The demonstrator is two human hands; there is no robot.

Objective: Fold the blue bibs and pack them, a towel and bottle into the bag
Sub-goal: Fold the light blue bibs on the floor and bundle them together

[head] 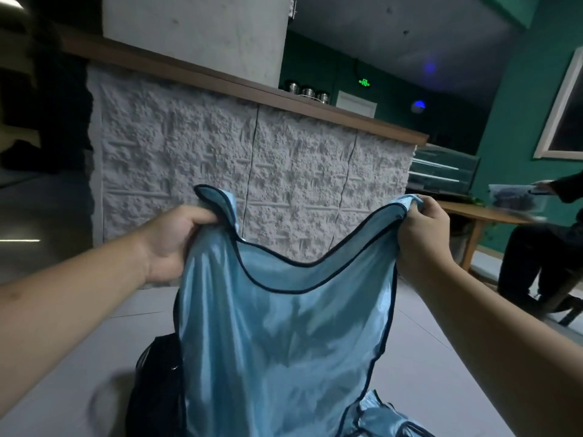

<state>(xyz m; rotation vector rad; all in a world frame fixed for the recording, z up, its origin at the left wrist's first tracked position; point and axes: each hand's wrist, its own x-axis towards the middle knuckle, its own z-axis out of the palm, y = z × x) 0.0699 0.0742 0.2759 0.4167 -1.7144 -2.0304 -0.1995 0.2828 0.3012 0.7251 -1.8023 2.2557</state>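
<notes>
Behind everything stands a white rough-textured counter front [252,171] under a wooden top, with pale grey floor [410,357] below. Held up in mid-air before it hangs a shiny light-blue bib with dark piping [277,342], gripped by its two shoulder straps so it drops flat and straight, probably to square it for folding. The left hand [176,241] has its fingers curled tight round the left strap; the right hand [422,234] pinches the right strap the same way. A black bag [154,389] sits on the floor behind the bib's lower left edge, handy for packing. More crumpled light-blue fabric [388,417] lies at the lower right.
</notes>
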